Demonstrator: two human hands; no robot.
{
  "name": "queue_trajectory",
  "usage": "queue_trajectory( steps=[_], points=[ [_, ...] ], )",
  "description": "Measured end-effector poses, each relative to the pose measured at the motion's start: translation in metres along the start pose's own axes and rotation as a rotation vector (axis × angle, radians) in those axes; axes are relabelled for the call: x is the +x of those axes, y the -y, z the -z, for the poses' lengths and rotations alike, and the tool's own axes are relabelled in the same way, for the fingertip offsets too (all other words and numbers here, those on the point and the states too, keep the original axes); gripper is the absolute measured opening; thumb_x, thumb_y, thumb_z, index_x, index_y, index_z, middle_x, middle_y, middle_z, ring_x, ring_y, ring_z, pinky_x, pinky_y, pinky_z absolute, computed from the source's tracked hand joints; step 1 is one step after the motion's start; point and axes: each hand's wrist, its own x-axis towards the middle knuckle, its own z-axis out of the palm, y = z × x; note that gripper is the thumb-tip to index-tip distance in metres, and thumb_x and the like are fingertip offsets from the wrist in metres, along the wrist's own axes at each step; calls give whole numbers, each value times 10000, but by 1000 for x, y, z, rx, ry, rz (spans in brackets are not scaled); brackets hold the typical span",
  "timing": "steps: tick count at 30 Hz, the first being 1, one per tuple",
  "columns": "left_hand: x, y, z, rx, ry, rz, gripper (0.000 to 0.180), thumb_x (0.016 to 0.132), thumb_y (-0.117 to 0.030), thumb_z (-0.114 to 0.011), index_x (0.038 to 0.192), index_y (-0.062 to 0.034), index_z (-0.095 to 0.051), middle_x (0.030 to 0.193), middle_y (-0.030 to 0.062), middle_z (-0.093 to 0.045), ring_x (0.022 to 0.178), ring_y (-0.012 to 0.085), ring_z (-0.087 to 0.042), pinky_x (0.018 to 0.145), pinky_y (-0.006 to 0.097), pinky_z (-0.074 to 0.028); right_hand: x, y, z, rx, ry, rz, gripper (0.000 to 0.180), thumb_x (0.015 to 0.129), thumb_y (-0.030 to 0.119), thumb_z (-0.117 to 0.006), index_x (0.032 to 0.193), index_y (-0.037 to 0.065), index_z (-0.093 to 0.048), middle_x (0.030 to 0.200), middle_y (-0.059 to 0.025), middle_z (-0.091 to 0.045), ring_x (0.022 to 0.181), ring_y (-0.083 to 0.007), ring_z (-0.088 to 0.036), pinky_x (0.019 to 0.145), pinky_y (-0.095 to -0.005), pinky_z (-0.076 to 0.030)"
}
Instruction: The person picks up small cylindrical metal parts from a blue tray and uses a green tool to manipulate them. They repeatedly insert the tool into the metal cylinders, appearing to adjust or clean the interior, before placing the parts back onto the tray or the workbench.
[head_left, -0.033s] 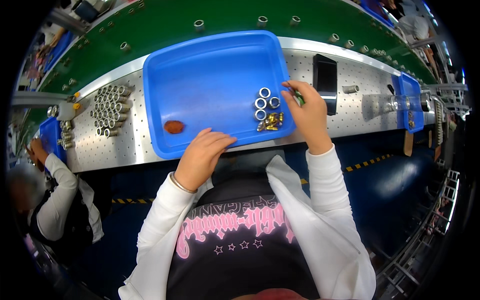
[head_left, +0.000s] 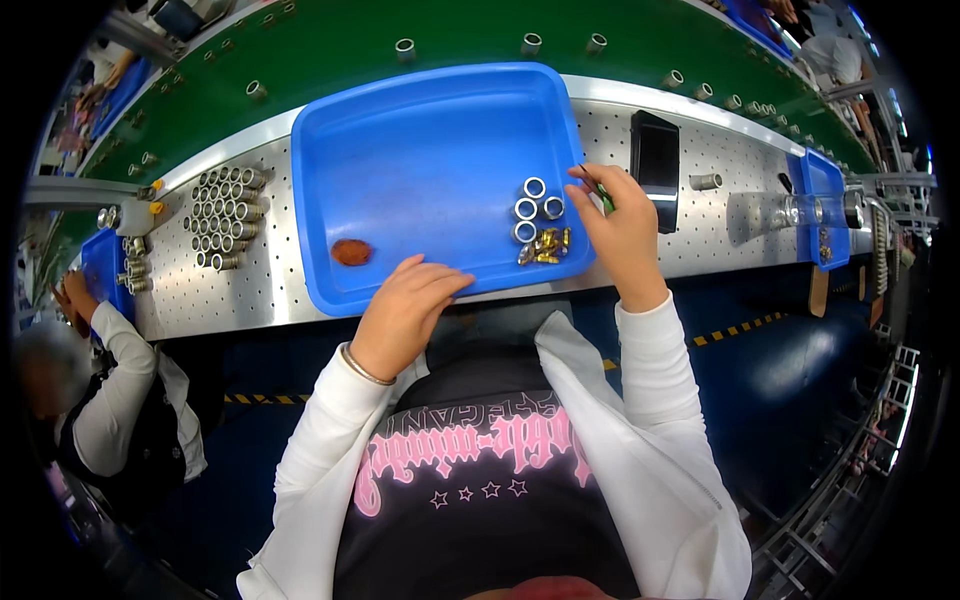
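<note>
A large blue tray (head_left: 430, 165) lies in front of me on the bench. My left hand (head_left: 405, 312) rests at its near edge, fingers stretched out and holding nothing. Over the tray's right rim, my right hand (head_left: 622, 232) pinches a thin green-handled tool (head_left: 606, 203), whose exact kind I cannot make out. Just left of that hand, several silver metal rings (head_left: 516, 212) stand in the tray's right part. Small brass-coloured fittings (head_left: 546, 246) lie in a heap below them. A round reddish-brown piece (head_left: 351, 252) sits in the tray's near left corner.
Rows of metal sleeves (head_left: 222, 215) stand on the perforated metal bench (head_left: 270, 290) at left. A black flat case (head_left: 655, 165), a lone sleeve (head_left: 706, 181) and a clear bottle (head_left: 770, 210) lie at right. Beyond runs a green belt (head_left: 470, 30) with spaced sleeves. A co-worker (head_left: 120, 390) sits at far left.
The whole view has shifted very slightly. More of the green tool shows between my right fingers; my left hand stays in place.
</note>
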Motion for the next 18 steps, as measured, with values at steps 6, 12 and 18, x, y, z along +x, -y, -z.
queue_trajectory(
  steps=[6,12,18],
  points=[
    [2,-12,7,13,-76,30,252,737,-10,-617,984,-59,-631,953,99,-624,951,288,-571,961,435,-376,-12,17,-7,-80,201,162,252,716,45,-669,961,68,-614,871,-74,-616,731,-249,-622,625,-297,-495],
    [11,-29,12,9,-201,24,101,749,1,-630,848,-18,-641,755,95,-617,693,216,-592,869,392,-434,-13,-19,17,69,-98,11,243,721,30,-621,963,56,-611,872,-109,-615,708,-278,-618,632,-310,-493],
    [18,-43,-14,-272,-167,63,105,784,19,-600,881,-9,-628,782,117,-615,703,237,-603,642,279,-474,-27,-81,55,-379,-253,-189,455,733,282,-711,1119,88,-567,1058,-104,-593,892,-259,-615,749,-322,-496]
  ],
)
